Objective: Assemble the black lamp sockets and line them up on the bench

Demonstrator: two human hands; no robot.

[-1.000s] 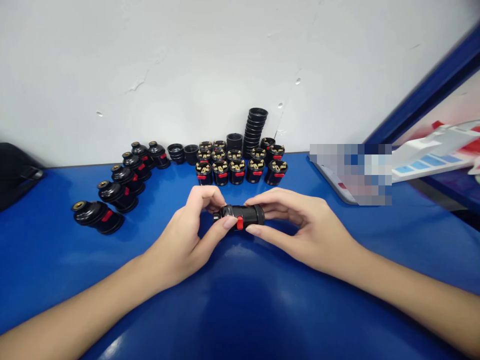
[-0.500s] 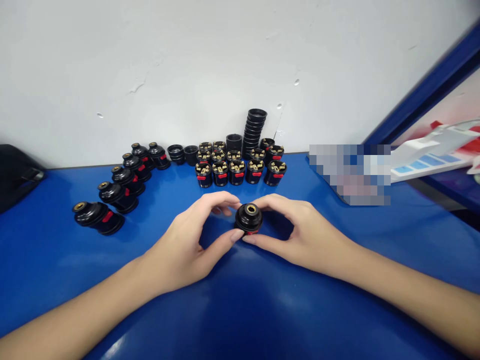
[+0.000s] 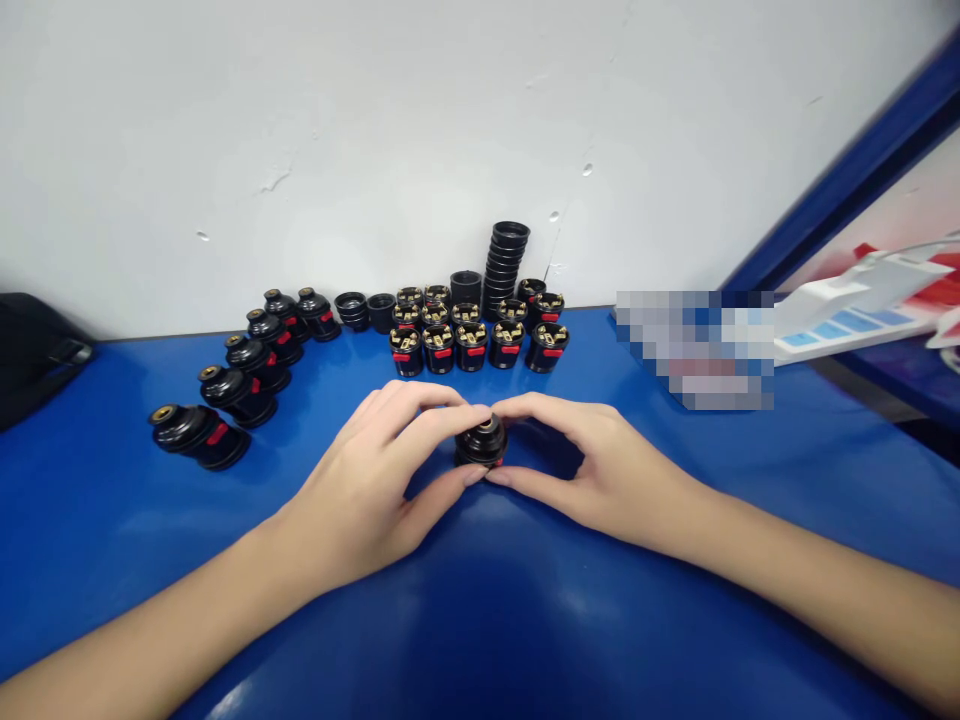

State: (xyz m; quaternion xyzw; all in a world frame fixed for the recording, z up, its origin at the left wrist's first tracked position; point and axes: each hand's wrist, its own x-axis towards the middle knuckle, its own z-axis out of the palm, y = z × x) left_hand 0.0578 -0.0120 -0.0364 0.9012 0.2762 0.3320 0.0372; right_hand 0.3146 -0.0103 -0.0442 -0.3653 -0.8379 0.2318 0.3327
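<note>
A black lamp holder [image 3: 480, 445] with a domed cap, a brass-lined hole on top and a bit of red low on its side stands on the blue table between my hands. My left hand [image 3: 401, 460] grips it from the left, thumb at the front and a finger reaching over the top. From the right, my right hand [image 3: 581, 455] pinches it with thumb in front and fingers behind. Both hands partly cover it. Several capped lamp holders [image 3: 199, 435] form a slanting row at the left. Beyond my hands stand several uncapped lamp holder bodies [image 3: 472, 345], their brass contacts showing.
Behind the bodies rises a stack of black caps [image 3: 502, 270], with two loose caps [image 3: 351, 311] left of them. A white wall [image 3: 375, 150] backs the table [image 3: 480, 620]. A dark bag-like item [image 3: 37, 355] lies far left, a pixelated object [image 3: 697, 350] to the right.
The lamp holder has shifted slightly left and stays between both hands. A left finger now lies over its top, where before it was behind.
</note>
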